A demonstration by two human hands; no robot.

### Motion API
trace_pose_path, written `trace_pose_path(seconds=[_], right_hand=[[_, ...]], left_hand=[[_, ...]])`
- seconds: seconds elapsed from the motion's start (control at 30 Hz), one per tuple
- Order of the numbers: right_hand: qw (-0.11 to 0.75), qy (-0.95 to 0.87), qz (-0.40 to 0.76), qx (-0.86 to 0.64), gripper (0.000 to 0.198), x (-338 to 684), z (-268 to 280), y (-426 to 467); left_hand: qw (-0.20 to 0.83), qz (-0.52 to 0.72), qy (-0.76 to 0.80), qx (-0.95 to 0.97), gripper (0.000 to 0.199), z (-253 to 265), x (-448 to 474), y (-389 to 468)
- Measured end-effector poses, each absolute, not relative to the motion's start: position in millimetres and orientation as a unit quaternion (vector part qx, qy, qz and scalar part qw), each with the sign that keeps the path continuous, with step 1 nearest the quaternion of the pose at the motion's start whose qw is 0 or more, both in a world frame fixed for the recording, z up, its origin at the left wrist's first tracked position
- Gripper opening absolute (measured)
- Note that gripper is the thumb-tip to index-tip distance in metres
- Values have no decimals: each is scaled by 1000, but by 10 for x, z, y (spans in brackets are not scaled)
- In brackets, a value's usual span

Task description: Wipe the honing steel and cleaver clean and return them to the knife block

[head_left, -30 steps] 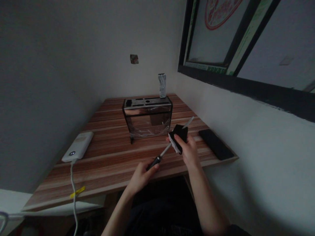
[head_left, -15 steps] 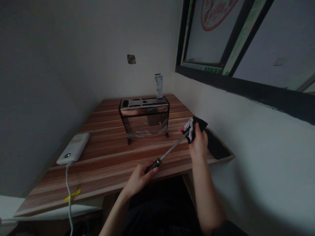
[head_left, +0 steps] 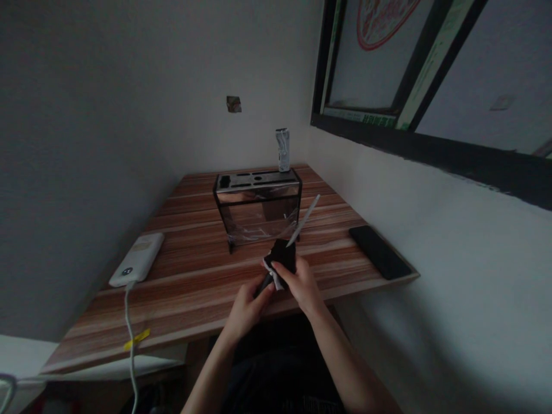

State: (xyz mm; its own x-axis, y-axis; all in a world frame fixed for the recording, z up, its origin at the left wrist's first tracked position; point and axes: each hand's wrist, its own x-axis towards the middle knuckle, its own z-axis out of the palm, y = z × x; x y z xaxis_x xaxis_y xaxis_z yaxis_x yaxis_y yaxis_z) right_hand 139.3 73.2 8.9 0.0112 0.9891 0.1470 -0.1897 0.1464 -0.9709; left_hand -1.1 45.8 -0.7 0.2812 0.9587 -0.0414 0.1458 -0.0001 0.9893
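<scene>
My left hand (head_left: 245,307) is closed around the dark handle of a honing steel (head_left: 304,221), a long thin grey rod pointing up and to the right. My right hand (head_left: 304,286) pinches a black-and-white cloth (head_left: 283,254) around the lower rod, close to the handle. The cloth hides that stretch of the rod, and its tip stands bare above. Just beyond my hands is a knife block (head_left: 259,195) with a slotted metal top, dark frame and clear film over its front.
A small grey upright object (head_left: 282,150) rises at the block's back right. At left a white power bank (head_left: 138,259) trails a cable (head_left: 128,322) past yellow tape (head_left: 137,339) over the table edge. A black phone (head_left: 379,252) lies by the right wall, below a window frame (head_left: 366,129).
My right hand has slid the cloth down the rod from near its tip to near the handle. The steel now points more steeply upward. My left hand keeps its hold.
</scene>
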Motion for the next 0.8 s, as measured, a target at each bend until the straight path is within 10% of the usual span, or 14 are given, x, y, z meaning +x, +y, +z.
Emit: trace_pose_path(seconds=[0.8], right_hand=[[722, -366, 437, -393, 29, 2049, 405, 964]], left_hand=[[421, 288, 469, 721, 39, 50, -16, 451]])
